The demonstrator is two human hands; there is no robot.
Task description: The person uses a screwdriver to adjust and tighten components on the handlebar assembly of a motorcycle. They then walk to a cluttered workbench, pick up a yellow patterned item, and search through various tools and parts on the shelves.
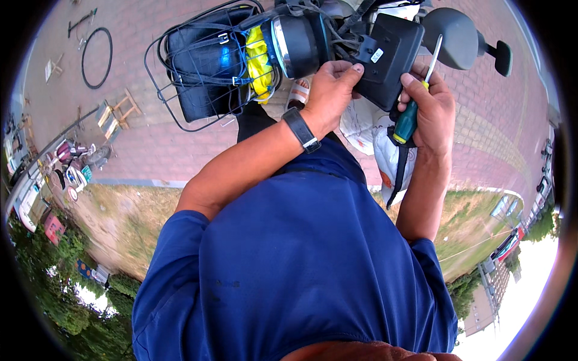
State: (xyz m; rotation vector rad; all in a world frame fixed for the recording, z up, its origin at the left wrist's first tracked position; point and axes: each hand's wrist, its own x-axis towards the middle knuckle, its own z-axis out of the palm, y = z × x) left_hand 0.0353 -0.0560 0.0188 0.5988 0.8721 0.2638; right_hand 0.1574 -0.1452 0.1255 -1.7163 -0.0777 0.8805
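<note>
Between my hands is a black rectangular panel point(388, 60), tilted, with a small white label on its face and cables running up to its left side. My left hand point(335, 90), a dark band on its wrist, pinches the panel's lower left edge between thumb and fingers. A screwdriver point(407, 120) with a green and yellow handle is gripped in my right hand point(432, 105), its metal shaft pointing up. The fingers of that hand also sit close to the panel's right edge; whether they touch it is unclear.
A round headlight point(295, 45) and a black wire basket point(180, 90) with a dark bag stand to the left. A mirror point(451, 37) sits at upper right. White bags point(391, 153) hang below the panel. A wheel rim or tyre point(97, 58) lies on the paving.
</note>
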